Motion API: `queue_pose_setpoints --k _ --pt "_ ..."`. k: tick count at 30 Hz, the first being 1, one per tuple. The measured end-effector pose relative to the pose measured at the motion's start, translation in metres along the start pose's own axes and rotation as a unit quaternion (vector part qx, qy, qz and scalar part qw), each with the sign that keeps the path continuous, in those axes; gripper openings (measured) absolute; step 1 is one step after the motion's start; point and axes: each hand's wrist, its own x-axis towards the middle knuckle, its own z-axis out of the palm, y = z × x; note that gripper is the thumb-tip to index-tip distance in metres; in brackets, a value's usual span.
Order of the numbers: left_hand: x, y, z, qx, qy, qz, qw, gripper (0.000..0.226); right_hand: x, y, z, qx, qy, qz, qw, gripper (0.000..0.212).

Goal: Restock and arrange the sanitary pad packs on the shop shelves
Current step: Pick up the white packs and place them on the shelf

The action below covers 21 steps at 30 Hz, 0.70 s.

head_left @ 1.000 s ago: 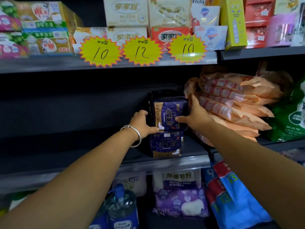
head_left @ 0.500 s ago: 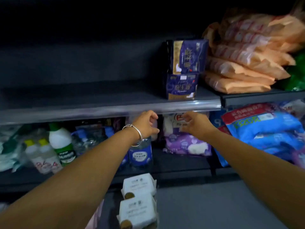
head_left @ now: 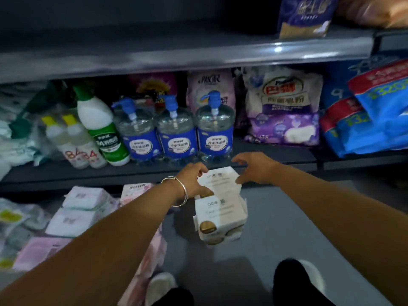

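A stack of white sanitary pad packs stands on the grey floor; the top pack (head_left: 220, 180) lies on a lower pack (head_left: 220, 215) with gold seals. My left hand (head_left: 192, 180), with a silver bangle on the wrist, curls its fingers and thumb round the top pack's left edge. At the pack's right corner my right hand (head_left: 254, 168) has its fingers spread, the thumb touching the edge. On the upper shelf (head_left: 176, 58) stands a purple pad pack (head_left: 302, 16); its top is cut off by the frame.
Pink and white pad packs (head_left: 84, 195) lie on the floor at left. The low shelf holds blue pump bottles (head_left: 214, 133), a green-labelled bottle (head_left: 103, 131), a purple-white powder bag (head_left: 284, 111) and blue bags (head_left: 375, 120). My shoes (head_left: 293, 281) are below.
My view has dropped from the middle shelf to the floor. Both hands let go of the purple packs, came down past the shelf edge and reached the top white pack.
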Motion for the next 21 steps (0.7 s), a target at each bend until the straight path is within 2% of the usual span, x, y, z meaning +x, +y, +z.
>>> queue_pose_setpoints --k 6,9,12,15,18,21 --pt "0.022 -0.02 0.017 0.043 -0.033 -0.022 0.998 0.064 0.011 0.012 0.042 -0.066 -0.113 -0.016 0.991 0.086" --pt "0.032 -0.02 0.023 0.045 -0.037 -0.022 0.998 0.063 0.006 0.023 0.055 -0.114 -0.146 -0.019 0.983 0.099" --pt "0.033 -0.029 0.035 0.024 -0.025 -0.035 0.999 0.061 0.001 0.028 0.068 -0.178 -0.136 -0.048 0.973 0.111" --pt "0.029 -0.041 0.045 0.027 -0.008 -0.032 0.999 0.057 -0.002 0.027 0.083 -0.232 -0.087 -0.088 0.965 0.113" --pt "0.031 -0.042 0.045 0.019 0.002 -0.02 1.0 0.054 -0.004 0.031 0.097 -0.256 -0.027 -0.108 0.96 0.103" --pt "0.033 -0.041 0.046 0.016 0.007 -0.009 1.0 0.049 -0.002 0.033 0.102 -0.22 -0.011 -0.117 0.968 0.09"
